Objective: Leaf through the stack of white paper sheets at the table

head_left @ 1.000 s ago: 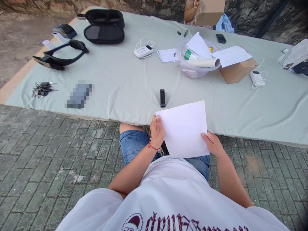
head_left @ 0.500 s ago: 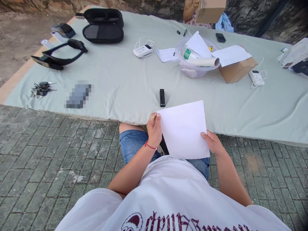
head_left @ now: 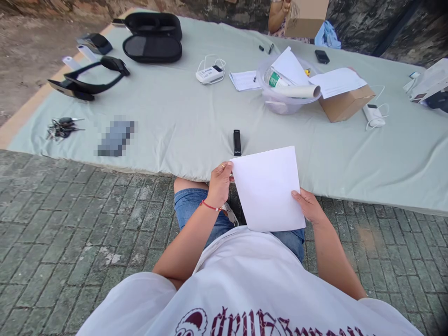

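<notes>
A blank white sheet of paper (head_left: pixel 268 191) is held between my two hands over my lap, its far edge overlapping the table's front edge. My left hand (head_left: pixel 220 182) pinches its upper left corner, thumb on top and the other fingers mostly hidden underneath. On the opposite side, my right hand (head_left: pixel 308 204) grips the right edge, thumb above and fingers behind the sheet. Just beyond the paper, a small black oblong device (head_left: pixel 237 142) lies on the cloth, touched by neither hand.
The cloth-covered table (head_left: pixel 185 116) holds keys (head_left: pixel 63 128), a blurred flat object (head_left: pixel 116 138), a black headset (head_left: pixel 91 79), an open black case (head_left: pixel 152 49), a white corded device (head_left: pixel 210 73), a filled plastic bowl (head_left: pixel 283 106) and a cardboard box (head_left: pixel 346 105). Across it, a person's hand (head_left: pixel 285 6) is beside another carton (head_left: pixel 308 18).
My left hand has shifted slightly left, its wrist turned outward, still pinching the paper's corner. My right hand and the sheet are nearly unmoved.
</notes>
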### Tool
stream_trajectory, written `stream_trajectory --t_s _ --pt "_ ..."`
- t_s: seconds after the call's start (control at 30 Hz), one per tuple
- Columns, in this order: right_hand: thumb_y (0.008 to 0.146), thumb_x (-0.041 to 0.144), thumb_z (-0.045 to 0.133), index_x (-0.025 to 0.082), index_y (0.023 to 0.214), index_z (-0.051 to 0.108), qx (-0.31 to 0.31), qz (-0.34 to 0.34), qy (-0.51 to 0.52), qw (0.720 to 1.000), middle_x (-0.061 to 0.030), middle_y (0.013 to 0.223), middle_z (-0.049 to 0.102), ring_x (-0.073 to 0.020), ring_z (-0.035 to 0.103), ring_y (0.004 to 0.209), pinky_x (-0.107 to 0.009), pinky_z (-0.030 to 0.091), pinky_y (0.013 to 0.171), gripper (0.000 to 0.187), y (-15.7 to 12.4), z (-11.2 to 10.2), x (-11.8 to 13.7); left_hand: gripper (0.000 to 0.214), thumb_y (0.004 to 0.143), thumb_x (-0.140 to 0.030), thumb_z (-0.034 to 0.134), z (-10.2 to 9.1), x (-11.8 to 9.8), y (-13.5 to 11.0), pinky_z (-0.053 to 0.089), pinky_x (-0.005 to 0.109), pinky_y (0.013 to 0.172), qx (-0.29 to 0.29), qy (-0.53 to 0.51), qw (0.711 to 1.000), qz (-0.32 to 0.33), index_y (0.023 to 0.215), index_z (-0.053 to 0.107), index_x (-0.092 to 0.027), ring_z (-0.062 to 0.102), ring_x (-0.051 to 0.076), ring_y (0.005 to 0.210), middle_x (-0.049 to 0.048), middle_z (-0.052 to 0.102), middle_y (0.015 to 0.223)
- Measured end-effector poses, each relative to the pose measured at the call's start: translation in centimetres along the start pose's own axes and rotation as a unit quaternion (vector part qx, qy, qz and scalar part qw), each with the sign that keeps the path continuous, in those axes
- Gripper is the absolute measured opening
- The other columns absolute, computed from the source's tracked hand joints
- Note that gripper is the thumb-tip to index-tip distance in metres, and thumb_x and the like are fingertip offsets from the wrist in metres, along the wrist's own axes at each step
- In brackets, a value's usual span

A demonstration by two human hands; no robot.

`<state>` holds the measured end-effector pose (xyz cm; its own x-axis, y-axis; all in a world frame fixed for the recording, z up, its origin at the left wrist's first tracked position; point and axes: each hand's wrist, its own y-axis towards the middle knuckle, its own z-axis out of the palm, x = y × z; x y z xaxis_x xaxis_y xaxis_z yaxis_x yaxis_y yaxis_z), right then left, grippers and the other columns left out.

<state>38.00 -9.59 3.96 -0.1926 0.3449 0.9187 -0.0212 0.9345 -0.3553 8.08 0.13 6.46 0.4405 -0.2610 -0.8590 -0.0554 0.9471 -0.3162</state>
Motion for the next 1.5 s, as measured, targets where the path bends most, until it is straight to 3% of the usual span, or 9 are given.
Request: stream_trajectory --t_s 0.17,0.4,0.57,0.73,0.93,1.1,1.3,1.5 --pt "0.090 0.056 0.057 0.029 0.127 0.065 0.003 -0.003 0.009 1.000 -0.0015 0.123 0.070 -0.0283 0.064 0.113 -0.046 0.051 0.099 0.047 -0.1 0.4 0.3 0.032 0.075 -0.042 0.076 0.0 -0.1 0.3 0.037 0.020 0.051 -0.003 -0.003 0.999 0.051 0.065 0.058 -0.017 0.045 0.007 0.054 -0.0045 0.049 0.059" --pt "0.086 0.056 0.063 0.027 0.122 0.068 -0.001 -0.012 0.082 0.997 -0.0025 0.114 0.073 -0.0273 0.068 0.105 -0.044 0.054 0.094 0.046 0.7 1.6 0.7 0.029 0.072 -0.040 0.078 0.4 -0.4 0.7 0.047 0.023 0.062 0.006 -0.095 0.995 0.020 0.073 0.059 -0.017 0.057 0.011 0.065 -0.0024 0.060 0.068" --pt "0.085 0.057 0.065 0.029 0.120 0.068 -0.057 -0.032 0.111 0.992 -0.0017 0.118 0.072 -0.0271 0.065 0.114 -0.044 0.052 0.101 0.045 1.9 2.5 0.9 0.036 0.083 -0.053 0.065 -0.1 1.5 0.2 0.051 0.028 0.067 0.052 -0.035 0.998 -0.024 0.093 0.066 -0.019 0.064 0.017 0.080 0.0029 0.069 0.085" --pt "0.084 0.057 0.066 0.029 0.120 0.066 -0.083 -0.017 0.140 0.987 -0.0030 0.121 0.071 -0.0275 0.065 0.114 -0.045 0.055 0.097 0.046 2.6 3.0 0.8 0.042 0.085 -0.058 0.060 -0.6 4.6 -2.3 0.050 0.035 0.082 0.092 0.044 0.993 -0.057 0.097 0.067 -0.018 0.064 0.021 0.089 0.0058 0.070 0.087" --pt "0.077 0.052 0.074 0.026 0.106 0.069 -0.143 0.020 0.206 0.968 -0.0036 0.110 0.075 -0.0273 0.069 0.106 -0.043 0.059 0.092 0.039 3.4 3.0 -0.6 0.044 0.091 -0.059 0.050 -1.5 8.1 -4.5 0.039 0.027 0.064 0.037 0.218 0.975 -0.015 0.072 0.052 -0.019 0.048 0.013 0.067 -0.0006 0.055 0.070" --pt "0.070 0.051 0.080 0.023 0.104 0.069 -0.140 0.060 0.229 0.961 -0.0051 0.103 0.076 -0.0283 0.072 0.099 -0.042 0.061 0.087 0.046 3.7 3.4 -1.4 0.041 0.097 -0.051 0.040 -2.1 8.7 -4.3 0.032 0.028 0.061 0.021 0.347 0.934 0.080 0.070 0.045 -0.021 0.042 0.013 0.060 -0.0030 0.045 0.062" --pt "0.070 0.056 0.077 0.024 0.101 0.067 -0.130 0.079 0.203 0.967 -0.0071 0.105 0.076 -0.0305 0.072 0.099 -0.045 0.062 0.085 0.046 3.6 4.0 -1.8 0.042 0.094 -0.056 0.047 -2.3 8.1 -4.6 0.031 0.028 0.060 0.010 0.295 0.950 0.102 0.070 0.045 -0.022 0.040 0.013 0.061 -0.0030 0.044 0.062" --pt "0.071 0.062 0.072 0.024 0.105 0.065 -0.115 0.083 0.167 0.976 -0.0078 0.103 0.076 -0.0318 0.071 0.101 -0.048 0.061 0.086 0.051 3.7 4.3 -2.7 0.044 0.092 -0.059 0.047 -3.1 8.9 -5.4 0.033 0.025 0.060 0.007 0.271 0.960 0.076 0.070 0.046 -0.021 0.041 0.012 0.062 -0.0032 0.046 0.064"
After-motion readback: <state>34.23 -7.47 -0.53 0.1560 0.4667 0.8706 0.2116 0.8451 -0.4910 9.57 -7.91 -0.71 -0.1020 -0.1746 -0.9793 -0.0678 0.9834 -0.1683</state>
